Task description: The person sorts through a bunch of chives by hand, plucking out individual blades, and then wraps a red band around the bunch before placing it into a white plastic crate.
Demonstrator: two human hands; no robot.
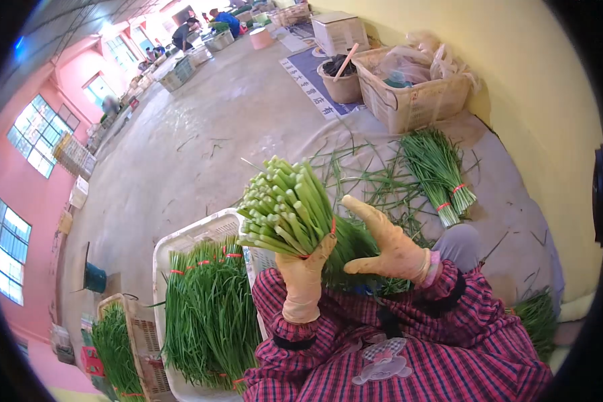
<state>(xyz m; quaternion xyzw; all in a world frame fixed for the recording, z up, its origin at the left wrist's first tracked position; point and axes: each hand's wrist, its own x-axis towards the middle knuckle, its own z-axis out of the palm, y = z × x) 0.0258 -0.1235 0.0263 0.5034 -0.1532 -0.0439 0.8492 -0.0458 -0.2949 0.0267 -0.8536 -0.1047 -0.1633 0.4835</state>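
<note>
My gloved left hand (303,278) is wrapped round a thick bunch of green chives (285,204), its pale cut ends up and toward the left. A red band (333,226) circles the bunch close to my fingers. Beside the leaves, my gloved right hand (392,251) is open, with thumb and fingers spread. The leafy part of the bunch hangs down over my lap and is partly hidden behind that hand. At my left, a white crate (161,258) holds several banded chive bunches (211,311).
Two banded bunches (435,167) lie on the ground sheet at the right, near loose leaves (375,181). Behind them stand a basket of plastic bags (409,100) and a bucket (342,87). Another crate (144,335) is at far left. People (184,33) crouch in the distance.
</note>
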